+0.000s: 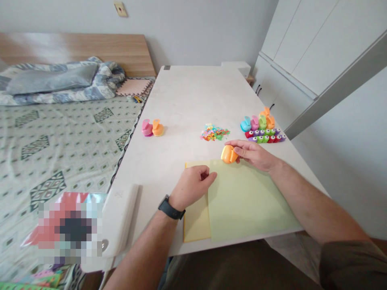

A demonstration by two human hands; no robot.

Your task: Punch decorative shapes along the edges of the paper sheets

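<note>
An orange craft punch (229, 154) is in my right hand (252, 155), gripped between thumb and fingers just over the far edge of a light green paper sheet (248, 201). My left hand (196, 183) is loosely closed, fingers curled and thumb pointing right, above the left edge of that sheet; nothing shows in it. Yellow paper (196, 225) lies partly under the green sheet. Beyond the punch is a pile of small colourful paper cutouts (214, 132).
Pink (146, 128) and orange (157, 128) punches stand at the left. More punches (254, 123) and rows of small punches with eye-like dots (266, 136) are at the right. A white lamp-like device (119, 217) lies at the table's (193, 92) near left, beside a bed (75, 129).
</note>
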